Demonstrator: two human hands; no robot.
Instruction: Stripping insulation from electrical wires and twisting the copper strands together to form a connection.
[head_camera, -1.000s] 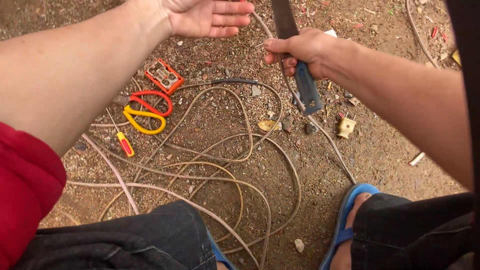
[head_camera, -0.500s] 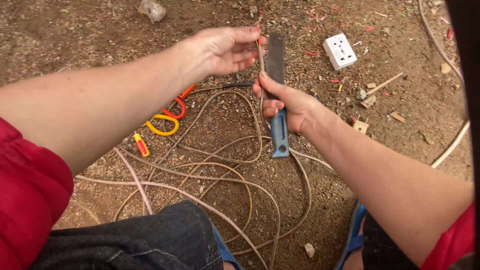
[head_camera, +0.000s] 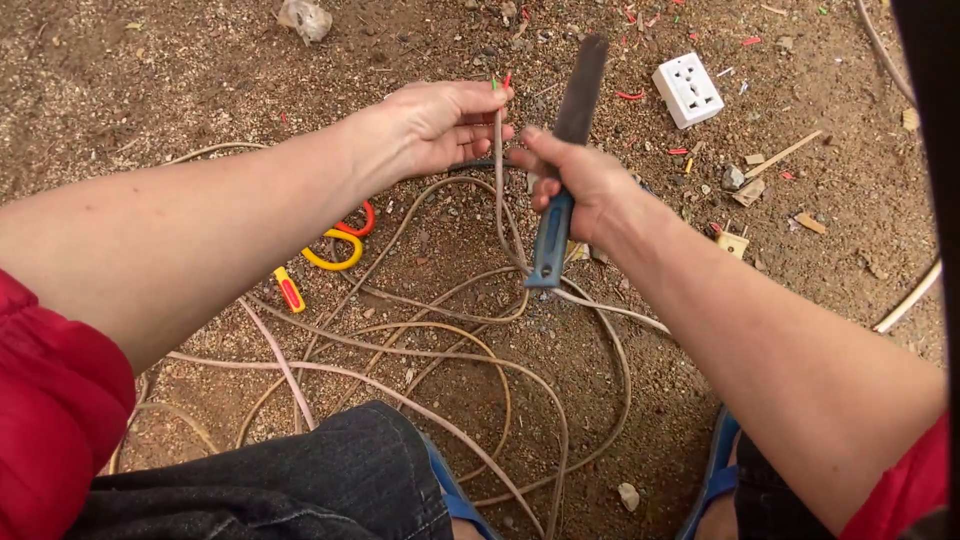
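The left hand (head_camera: 440, 125) pinches a beige cable (head_camera: 497, 170) upright; the right hand (head_camera: 580, 185) at three o'clock clasps a blue-handled knife (head_camera: 562, 160), blade towards twelve.

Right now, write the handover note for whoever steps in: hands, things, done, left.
Left hand: pinches the cable end, with coloured cores showing at its tip.
Right hand: grips the blue-handled knife, blade up beside the cable.
Cable coils lie on the dirt; scissors to the left, white socket up right.
Done: tip bared.
Left: socket not connected.
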